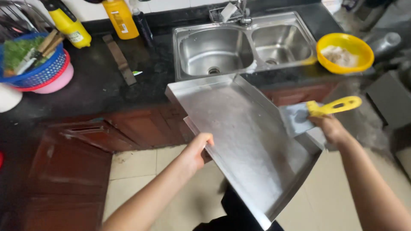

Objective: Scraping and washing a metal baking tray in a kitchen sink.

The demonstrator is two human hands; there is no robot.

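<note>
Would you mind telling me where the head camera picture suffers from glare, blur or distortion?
Head view: the metal tray shows a soft whitish sheen, with no harsh glare; the double sink reflects light mildly; the right hand and the yellow-handled scraper look slightly smeared; the left hand is sharper; the counter edges bow from wide-angle distortion, and the lower left corner is dark.

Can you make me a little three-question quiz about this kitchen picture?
1. True or false: the left hand grips the edge of the steel tray.
2. What colour is the handle of the scraper in the right hand?
3. The yellow bowl sits: A) inside the sink, B) on the counter right of the sink, C) on the floor.

Key: 1 true; 2 yellow; 3 B.
</note>
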